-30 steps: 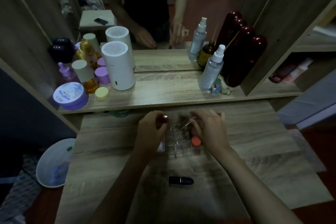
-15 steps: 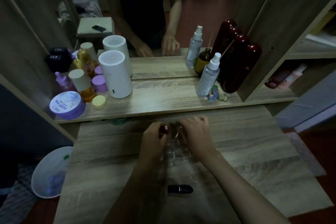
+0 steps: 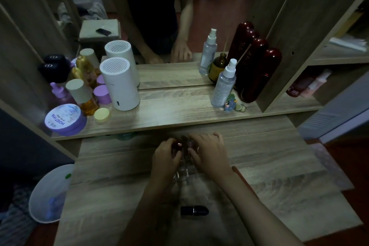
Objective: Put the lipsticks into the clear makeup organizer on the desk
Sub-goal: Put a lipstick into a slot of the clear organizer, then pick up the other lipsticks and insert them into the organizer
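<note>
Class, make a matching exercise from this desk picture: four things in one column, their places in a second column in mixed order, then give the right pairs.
Things
1. black lipstick
2. clear makeup organizer
3. purple jar
4. spray bottle

Places
A. left end of the shelf
B. between the two hands
C. right part of the shelf, beside the dark red bottles
D. lying on the desk, nearer the camera than the hands

Pairs: 1-D, 2-B, 3-A, 4-C

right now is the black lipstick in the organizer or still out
Out. The black lipstick lies on its side on the desk, nearer the person than the clear organizer.
</note>
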